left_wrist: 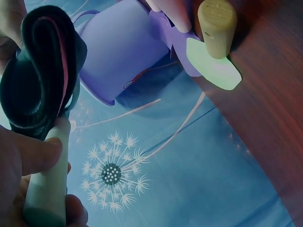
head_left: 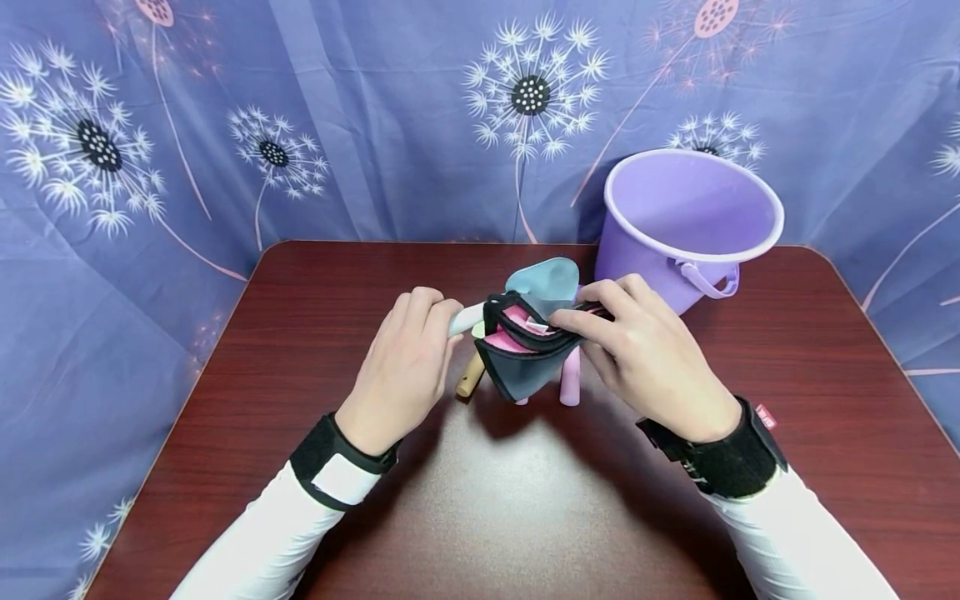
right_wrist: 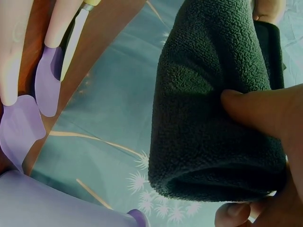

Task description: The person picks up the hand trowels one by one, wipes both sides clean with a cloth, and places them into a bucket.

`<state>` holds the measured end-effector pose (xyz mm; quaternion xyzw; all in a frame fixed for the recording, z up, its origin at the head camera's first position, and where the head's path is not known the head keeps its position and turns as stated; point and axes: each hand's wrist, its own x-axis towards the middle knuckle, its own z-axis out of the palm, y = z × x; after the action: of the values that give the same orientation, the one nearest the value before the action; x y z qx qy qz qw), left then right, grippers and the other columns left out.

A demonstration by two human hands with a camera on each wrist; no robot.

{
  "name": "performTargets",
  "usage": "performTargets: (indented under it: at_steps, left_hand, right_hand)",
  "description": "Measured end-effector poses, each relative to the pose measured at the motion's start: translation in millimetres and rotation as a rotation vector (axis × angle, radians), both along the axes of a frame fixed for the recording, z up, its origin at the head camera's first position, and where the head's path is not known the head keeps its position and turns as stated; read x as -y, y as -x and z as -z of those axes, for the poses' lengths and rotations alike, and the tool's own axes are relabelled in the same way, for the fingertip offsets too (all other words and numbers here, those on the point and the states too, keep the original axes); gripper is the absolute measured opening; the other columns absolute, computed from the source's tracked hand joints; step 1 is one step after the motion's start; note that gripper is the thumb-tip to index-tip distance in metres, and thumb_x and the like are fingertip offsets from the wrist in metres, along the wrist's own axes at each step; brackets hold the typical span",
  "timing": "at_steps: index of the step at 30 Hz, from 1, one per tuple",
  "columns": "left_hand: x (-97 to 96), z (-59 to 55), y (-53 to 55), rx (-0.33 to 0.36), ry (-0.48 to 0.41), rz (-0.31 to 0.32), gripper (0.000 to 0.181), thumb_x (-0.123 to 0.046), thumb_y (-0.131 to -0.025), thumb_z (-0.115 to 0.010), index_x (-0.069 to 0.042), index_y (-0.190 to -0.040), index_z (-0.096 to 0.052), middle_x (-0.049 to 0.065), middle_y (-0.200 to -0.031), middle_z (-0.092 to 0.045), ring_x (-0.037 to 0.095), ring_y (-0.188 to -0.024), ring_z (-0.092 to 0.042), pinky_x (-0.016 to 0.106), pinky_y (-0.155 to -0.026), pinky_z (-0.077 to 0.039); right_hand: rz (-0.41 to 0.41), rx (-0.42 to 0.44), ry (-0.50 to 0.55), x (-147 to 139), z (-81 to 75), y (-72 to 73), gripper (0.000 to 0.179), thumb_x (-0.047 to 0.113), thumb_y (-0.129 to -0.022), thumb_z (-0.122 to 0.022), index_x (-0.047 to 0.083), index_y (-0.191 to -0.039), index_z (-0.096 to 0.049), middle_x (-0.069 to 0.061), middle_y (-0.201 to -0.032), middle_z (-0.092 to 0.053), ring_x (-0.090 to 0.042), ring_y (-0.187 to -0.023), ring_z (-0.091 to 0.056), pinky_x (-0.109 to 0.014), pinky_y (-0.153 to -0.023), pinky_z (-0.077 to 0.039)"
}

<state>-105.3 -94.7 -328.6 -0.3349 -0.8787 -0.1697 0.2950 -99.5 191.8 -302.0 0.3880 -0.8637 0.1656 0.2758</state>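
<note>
My left hand grips the pale, whitish handle of a spatula with a light blue, rounded head beyond the cloth. A folded dark grey cloth with black edging and a pink inner side lies around the spatula's neck. My right hand pinches this cloth from the right, thumb on its fuzzy side in the right wrist view. Under the cloth, on the table, a spatula with a wooden handle and a pale green blade is partly hidden. Beside it lie pink-handled spatulas with purple blades.
A purple bucket with a white rim and a side handle stands at the back right of the dark red wooden table. Behind the table hangs a blue curtain with dandelion prints.
</note>
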Motion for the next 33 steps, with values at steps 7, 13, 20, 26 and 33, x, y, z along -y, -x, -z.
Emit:
performTargets:
  at_steps: [7, 13, 20, 26, 33]
  left_hand:
    - [-0.5, 0.0, 0.3, -0.008, 0.005, 0.009, 0.019, -0.013, -0.1, -0.056, 0.002, -0.11, -0.057, 0.013, -0.102, -0.05, 0.027, -0.083, -0.045, 0.037, -0.07, -0.041]
    - [-1.0, -0.9, -0.6, -0.02, 0.023, 0.0, 0.021, -0.015, -0.098, -0.061, 0.002, -0.111, -0.057, 0.012, -0.101, -0.05, 0.027, -0.083, -0.045, 0.037, -0.07, -0.042]
    - [-0.5, -1.1, -2.9, 0.014, 0.074, 0.018, 0.02, -0.007, -0.094, -0.056, 0.001, -0.113, -0.057, 0.011, -0.102, -0.049, 0.027, -0.083, -0.043, 0.036, -0.067, -0.04]
    - [-0.1, -0.8, -4.3, 0.032, 0.096, 0.047, 0.022, -0.008, -0.097, -0.049, 0.002, -0.115, -0.056, 0.011, -0.103, -0.049, 0.027, -0.084, -0.043, 0.037, -0.068, -0.039]
    - [-0.4, -0.3, -4.6, 0.024, 0.093, 0.057, 0.021, -0.014, -0.1, -0.051, 0.002, -0.113, -0.056, 0.011, -0.103, -0.049, 0.027, -0.086, -0.043, 0.037, -0.069, -0.04]
  right_hand:
    - [-0.013, -0.049, -0.025, 1.0, 0.9, 0.9, 0.034, 0.005, -0.09, -0.053, 0.017, -0.115, -0.073, -0.011, -0.111, -0.061, -0.032, -0.092, -0.049, -0.041, -0.076, -0.04]
    - [-0.021, -0.121, -0.075, 3.2, -0.2, 0.1, 0.037, 0.002, -0.087, -0.052, 0.016, -0.114, -0.072, -0.013, -0.111, -0.061, -0.036, -0.091, -0.05, -0.044, -0.07, -0.041]
    - [-0.017, -0.214, -0.11, 9.9, -10.2, -7.6, 0.037, 0.002, -0.094, -0.04, 0.014, -0.112, -0.07, -0.014, -0.11, -0.059, -0.041, -0.09, -0.05, -0.046, -0.064, -0.04]
    - [-0.01, -0.251, -0.089, 12.7, -13.9, -9.7, 0.035, 0.001, -0.094, -0.042, 0.012, -0.11, -0.071, -0.015, -0.109, -0.06, -0.041, -0.088, -0.05, -0.046, -0.063, -0.04]
    - [0.013, -0.279, -0.061, 11.8, -11.3, -7.8, 0.034, 0.002, -0.094, -0.044, 0.011, -0.111, -0.072, -0.016, -0.108, -0.061, -0.04, -0.087, -0.051, -0.046, -0.063, -0.039]
